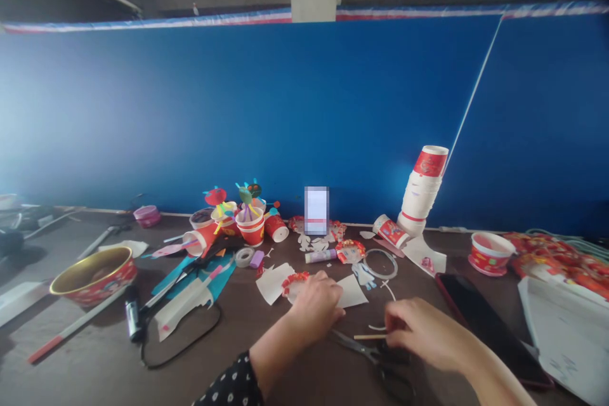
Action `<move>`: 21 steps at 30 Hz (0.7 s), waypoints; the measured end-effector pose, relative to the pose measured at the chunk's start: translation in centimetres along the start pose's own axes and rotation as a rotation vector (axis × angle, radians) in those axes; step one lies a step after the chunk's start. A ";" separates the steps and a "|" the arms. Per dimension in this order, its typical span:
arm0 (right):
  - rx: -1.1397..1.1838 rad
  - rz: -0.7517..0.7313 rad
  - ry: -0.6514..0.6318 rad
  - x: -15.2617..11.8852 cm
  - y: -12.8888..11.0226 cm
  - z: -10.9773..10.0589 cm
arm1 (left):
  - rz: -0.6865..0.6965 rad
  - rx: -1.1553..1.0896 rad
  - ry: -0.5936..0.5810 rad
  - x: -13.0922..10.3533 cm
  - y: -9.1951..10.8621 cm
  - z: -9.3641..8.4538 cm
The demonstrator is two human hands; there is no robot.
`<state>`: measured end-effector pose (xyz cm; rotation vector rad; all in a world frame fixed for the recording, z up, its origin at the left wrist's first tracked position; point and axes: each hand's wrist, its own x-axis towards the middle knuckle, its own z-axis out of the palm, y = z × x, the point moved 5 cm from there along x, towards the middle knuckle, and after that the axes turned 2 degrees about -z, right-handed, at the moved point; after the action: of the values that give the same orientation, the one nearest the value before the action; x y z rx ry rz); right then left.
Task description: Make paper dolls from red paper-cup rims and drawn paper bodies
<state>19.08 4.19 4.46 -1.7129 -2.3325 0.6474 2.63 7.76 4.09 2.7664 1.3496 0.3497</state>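
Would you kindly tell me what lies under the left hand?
White paper shows on both sides of the left hand, and a red-edged piece peeks out at its left. Whatever lies directly beneath the palm is covered.

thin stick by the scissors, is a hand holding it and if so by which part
The right hand has its fingertips at the right end of the thin stick; whether they grip it or only touch it cannot be told.

Light was moderate, overhead concrete dim. Pale glare washed the blue partition [238,108]'s left side; wide-angle distortion and softness showed at edges.
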 end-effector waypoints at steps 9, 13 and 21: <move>-0.116 0.168 0.399 5.8 0.2 0.7 | 0.166 0.218 -0.131 0.7 0.2 3.0; -0.222 0.247 0.369 7.3 0.4 1.4 | 0.233 0.132 -0.114 0.3 0.0 2.6; -0.147 0.290 0.378 7.8 1.3 1.6 | 0.179 -0.151 0.104 0.1 -0.6 0.9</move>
<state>17.09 11.45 1.54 -2.0507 -1.9324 0.1674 2.40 8.23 3.17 2.7811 1.0465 0.5860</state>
